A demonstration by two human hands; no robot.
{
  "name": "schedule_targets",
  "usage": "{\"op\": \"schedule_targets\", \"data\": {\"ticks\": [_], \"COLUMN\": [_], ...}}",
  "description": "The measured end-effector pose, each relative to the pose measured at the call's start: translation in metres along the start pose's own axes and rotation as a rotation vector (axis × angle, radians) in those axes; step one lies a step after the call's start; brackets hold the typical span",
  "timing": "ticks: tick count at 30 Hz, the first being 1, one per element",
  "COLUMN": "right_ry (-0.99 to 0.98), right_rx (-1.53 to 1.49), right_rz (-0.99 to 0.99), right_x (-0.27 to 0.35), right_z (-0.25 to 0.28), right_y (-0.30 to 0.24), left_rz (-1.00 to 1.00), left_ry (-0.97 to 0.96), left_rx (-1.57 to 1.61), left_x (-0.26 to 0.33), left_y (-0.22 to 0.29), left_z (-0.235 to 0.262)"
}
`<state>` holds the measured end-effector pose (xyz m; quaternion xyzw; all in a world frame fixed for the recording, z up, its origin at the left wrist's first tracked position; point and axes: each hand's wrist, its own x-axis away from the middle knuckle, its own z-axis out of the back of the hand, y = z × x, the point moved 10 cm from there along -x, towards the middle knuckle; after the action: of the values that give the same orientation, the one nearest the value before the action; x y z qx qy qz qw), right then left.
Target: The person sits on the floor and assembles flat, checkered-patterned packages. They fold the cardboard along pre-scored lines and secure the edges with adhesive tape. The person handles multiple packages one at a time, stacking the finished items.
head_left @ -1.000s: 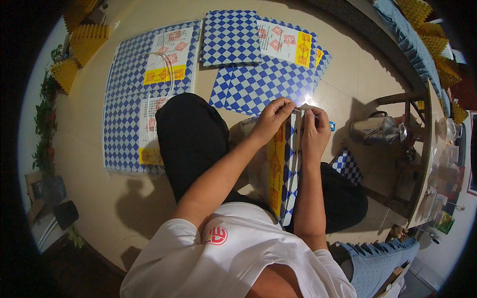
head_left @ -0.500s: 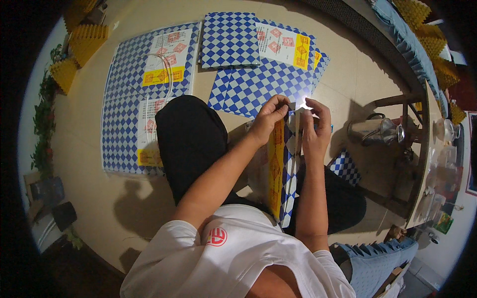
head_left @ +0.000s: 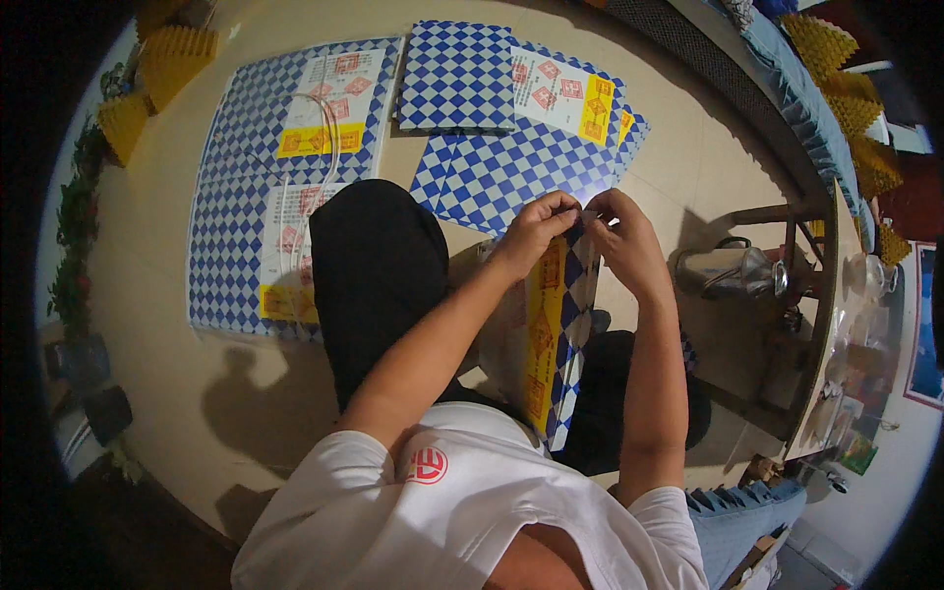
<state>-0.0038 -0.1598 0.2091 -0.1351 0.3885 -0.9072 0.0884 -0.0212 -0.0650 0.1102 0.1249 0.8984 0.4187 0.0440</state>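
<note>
Pinching the top end of a long checked packet between thumb and curled fingers, my left hand is just right of centre in the frame. My right hand meets it there, thumb and fingertips drawn close together; whether they grip anything I cannot tell. The packet, narrow and flat-sided, runs down the frame toward my white shirt, its yellow panel bordered by blue and white diamonds. I judge it light, thin, a little springy, smooth enough to slip and easily creased, so best held by its folded edges. Beyond it, at upper centre, lie glossy, flat checked sheets; at upper left, a larger checked bundle in clear wrap, with looped white cords. At right is a rounded metal kettle.
</note>
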Motion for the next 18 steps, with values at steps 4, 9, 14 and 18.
{"op": "schedule_targets", "data": {"ticks": [4,9,14,18], "right_ry": [-0.032,-0.059,-0.049,-0.047], "right_rx": [0.100,0.039,0.040,0.023], "right_rz": [0.043,0.017,0.061,0.126], "right_x": [-0.005,-0.012,-0.009,-0.009], "right_z": [-0.002,-0.004,-0.002,-0.003], "right_y": [-0.001,-0.002,-0.010,-0.008], "left_rz": [0.044,0.108,0.134,0.167], "left_ry": [0.027,0.062,0.061,0.064], "left_rx": [-0.091,-0.085,0.038,0.048], "left_x": [-0.002,-0.002,-0.002,0.000], "left_y": [-0.005,-0.006,-0.005,-0.005], "left_z": [0.003,0.003,0.002,0.000]}}
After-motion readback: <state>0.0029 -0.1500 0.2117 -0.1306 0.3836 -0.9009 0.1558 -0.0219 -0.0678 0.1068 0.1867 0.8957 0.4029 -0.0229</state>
